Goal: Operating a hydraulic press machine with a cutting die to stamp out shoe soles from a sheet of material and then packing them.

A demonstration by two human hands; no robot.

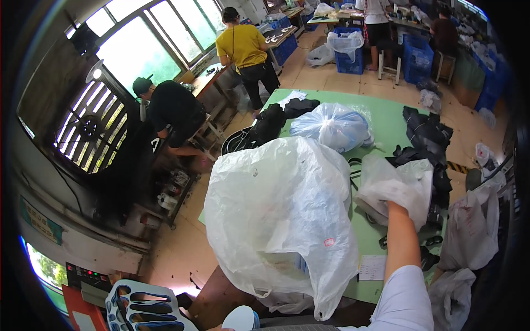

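My right arm reaches over the green table (367,243), and my right hand (396,207) goes into a small white plastic bag (411,179); its fingers are hidden inside. At the lower edge, a sliver of my left hand (218,329) shows against a short stack of pale blue and white rounded pieces (241,319), which it appears to hold. Between my arms bulges a large translucent plastic bag (276,193) with pale blue contents showing through. Behind it lies a knotted bag (331,127) of blue items. A written paper slip (372,267) lies beside my right forearm.
Black fabric pieces (428,135) lie along the table's right side, with more black items (270,121) at its far left. Slotted pale blue panels (146,309) stand at lower left. Several people work beyond, near blue crates (348,52). Bags (472,226) hang at right.
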